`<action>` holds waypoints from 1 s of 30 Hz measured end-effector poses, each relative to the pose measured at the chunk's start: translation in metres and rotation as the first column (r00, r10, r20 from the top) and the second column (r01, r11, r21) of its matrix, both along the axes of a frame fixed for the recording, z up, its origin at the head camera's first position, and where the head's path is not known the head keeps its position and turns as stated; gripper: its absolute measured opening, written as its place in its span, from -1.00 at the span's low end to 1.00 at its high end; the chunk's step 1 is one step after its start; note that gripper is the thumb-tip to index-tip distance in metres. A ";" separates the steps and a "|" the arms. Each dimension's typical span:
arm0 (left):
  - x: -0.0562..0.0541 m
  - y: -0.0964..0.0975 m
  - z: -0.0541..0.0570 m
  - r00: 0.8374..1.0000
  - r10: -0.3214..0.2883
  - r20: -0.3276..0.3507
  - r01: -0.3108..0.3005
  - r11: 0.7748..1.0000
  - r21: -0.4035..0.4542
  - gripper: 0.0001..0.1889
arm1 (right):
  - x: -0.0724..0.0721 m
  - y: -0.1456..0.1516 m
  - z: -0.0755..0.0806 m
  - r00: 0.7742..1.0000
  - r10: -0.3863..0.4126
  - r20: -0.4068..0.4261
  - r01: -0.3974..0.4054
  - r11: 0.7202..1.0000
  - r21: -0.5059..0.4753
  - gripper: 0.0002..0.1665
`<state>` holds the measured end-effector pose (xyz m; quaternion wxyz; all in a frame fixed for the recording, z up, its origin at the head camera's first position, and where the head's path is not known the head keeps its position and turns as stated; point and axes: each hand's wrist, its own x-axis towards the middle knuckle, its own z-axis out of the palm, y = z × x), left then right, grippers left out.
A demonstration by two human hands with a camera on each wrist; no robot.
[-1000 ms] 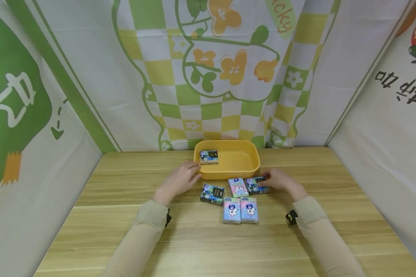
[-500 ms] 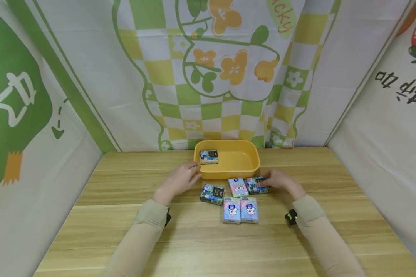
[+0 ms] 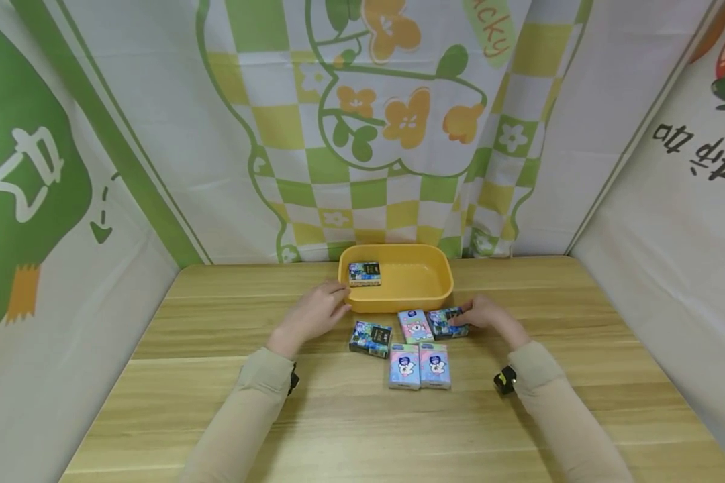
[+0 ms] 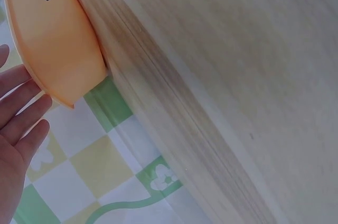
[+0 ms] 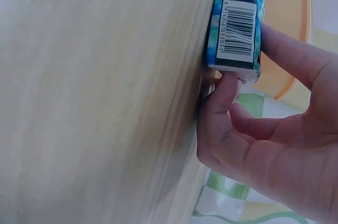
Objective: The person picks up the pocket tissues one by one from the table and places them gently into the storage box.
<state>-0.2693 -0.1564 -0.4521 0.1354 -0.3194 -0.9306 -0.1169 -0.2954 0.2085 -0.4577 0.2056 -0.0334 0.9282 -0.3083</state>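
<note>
The evenly lit table (image 3: 217, 302) bears soft shadows; wrist views look dimmer.

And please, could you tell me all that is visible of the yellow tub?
The yellow tub is a shallow, rounded rectangle, open on top, smooth and apparently plastic. It sits upright on the table, in front of the curtain, long side toward the person. One blue-black packet lies inside, at its left end. The left hand appears to touch its near left corner.

Checkered floral cloth (image 3: 399, 144) — behind a wooden table (image 3: 368, 433).
</note>
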 end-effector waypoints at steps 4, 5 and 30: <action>0.000 0.000 0.000 1.000 0.002 0.011 -0.002 1.000 0.001 -0.60 | 0.001 0.000 -0.001 1.000 -0.016 0.015 0.016 1.000 -0.024 -0.69; 0.000 0.001 0.000 1.000 0.003 0.013 -0.003 1.000 0.000 -0.60 | 0.002 0.000 -0.002 1.000 -0.019 0.015 0.019 0.999 -0.027 -0.70; -0.003 0.001 -0.002 1.000 -0.013 -0.025 0.013 1.000 -0.003 -0.62 | 0.010 -0.002 -0.002 0.999 -0.041 0.010 0.041 0.998 -0.043 -0.66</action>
